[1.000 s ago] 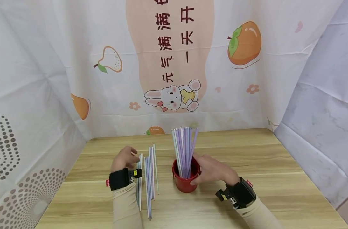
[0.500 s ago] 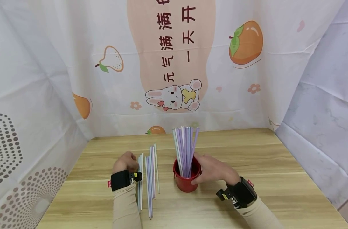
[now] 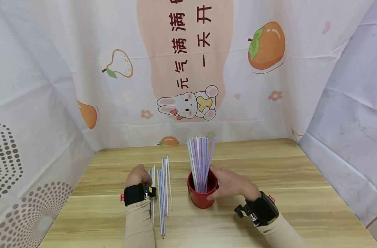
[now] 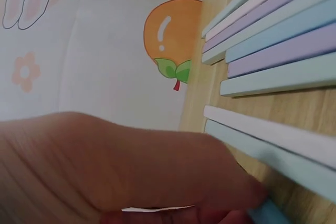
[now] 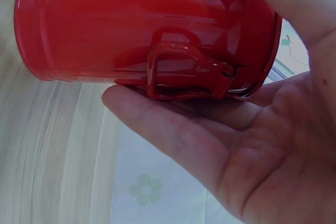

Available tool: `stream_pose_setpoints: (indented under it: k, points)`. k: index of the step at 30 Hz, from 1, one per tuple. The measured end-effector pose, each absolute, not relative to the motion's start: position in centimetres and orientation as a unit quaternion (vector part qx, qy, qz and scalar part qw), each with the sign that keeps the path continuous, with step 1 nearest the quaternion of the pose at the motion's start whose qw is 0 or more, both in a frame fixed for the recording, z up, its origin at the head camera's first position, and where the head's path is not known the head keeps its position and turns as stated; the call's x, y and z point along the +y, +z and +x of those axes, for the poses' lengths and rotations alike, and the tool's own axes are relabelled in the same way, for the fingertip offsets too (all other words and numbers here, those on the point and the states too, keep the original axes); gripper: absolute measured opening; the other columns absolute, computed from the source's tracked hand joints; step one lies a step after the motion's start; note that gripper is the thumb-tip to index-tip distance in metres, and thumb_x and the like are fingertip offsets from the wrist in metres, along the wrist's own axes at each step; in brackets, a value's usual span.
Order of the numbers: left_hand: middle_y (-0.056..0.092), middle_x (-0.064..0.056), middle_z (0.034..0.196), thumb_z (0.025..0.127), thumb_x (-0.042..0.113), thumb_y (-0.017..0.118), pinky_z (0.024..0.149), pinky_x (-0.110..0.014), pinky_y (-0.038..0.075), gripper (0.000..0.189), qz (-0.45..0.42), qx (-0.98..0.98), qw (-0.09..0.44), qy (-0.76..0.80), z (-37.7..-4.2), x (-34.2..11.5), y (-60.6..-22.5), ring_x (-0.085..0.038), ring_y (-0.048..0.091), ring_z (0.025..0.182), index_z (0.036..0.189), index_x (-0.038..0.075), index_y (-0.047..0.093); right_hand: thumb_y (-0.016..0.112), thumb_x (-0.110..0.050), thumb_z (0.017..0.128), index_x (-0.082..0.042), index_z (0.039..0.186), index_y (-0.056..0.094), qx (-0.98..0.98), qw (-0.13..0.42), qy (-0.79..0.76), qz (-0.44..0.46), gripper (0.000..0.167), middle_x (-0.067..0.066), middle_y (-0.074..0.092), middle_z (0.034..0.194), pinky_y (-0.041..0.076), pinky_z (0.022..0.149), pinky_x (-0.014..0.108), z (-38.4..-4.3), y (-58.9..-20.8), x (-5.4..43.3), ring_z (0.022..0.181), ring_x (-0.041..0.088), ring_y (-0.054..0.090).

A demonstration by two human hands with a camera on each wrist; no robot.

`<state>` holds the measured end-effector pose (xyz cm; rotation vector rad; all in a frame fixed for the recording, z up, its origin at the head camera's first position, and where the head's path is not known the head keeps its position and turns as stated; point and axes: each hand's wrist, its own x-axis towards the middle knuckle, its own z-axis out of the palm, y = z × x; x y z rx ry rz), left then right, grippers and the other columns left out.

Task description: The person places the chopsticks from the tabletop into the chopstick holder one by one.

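My left hand is over the left end of a row of thin pastel sticks. In the left wrist view its thumb and fingers pinch the end of a blue stick, low on the table. A white stick and a pale green stick lie just beside that hand. My right hand holds the side of a small red bucket, its thumb and fingers spread round the wall. A bundle of purple, white and blue sticks stands upright in the bucket, leaning slightly apart.
Several more loose sticks lie side by side between the left hand and the bucket. A wooden tabletop bears everything. Behind it hangs a printed white cloth, with more cloth at both sides.
The left hand has come down to the leftmost sticks, its fingers have closed in, and it has shifted slightly right. The right hand and the bucket have stayed in place.
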<state>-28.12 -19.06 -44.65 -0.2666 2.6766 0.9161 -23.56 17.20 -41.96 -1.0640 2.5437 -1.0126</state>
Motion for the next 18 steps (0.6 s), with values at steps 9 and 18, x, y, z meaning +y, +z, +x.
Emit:
stream_pose_setpoints:
  k: [9,18]
  points:
    - [0.061,-0.017,0.079,0.079,0.003,0.070,0.059,-0.033,0.048,0.035,-0.112,0.933,0.137,0.314,-28.1,-19.1,-44.6,-0.026,0.060,0.065,0.108,-0.011,0.056,0.091,-0.028,0.076,-0.011,0.146,0.043,0.857,0.105,-0.350,-0.363,0.086,0.006,0.071,0.128,0.059,0.099,0.042,-23.6,-41.9,17.2,0.114,0.018,0.070]
    - [0.050,-0.010,0.078,0.090,0.006,0.065,0.057,-0.030,0.046,0.017,-0.088,0.927,0.116,0.345,-27.9,-19.5,-43.4,-0.021,0.055,0.065,0.087,-0.001,0.050,0.091,-0.028,0.076,-0.012,0.145,0.044,0.857,0.101,-0.348,-0.366,0.085,0.005,0.072,0.128,0.059,0.098,0.040,-23.6,-41.9,17.2,0.113,0.017,0.070]
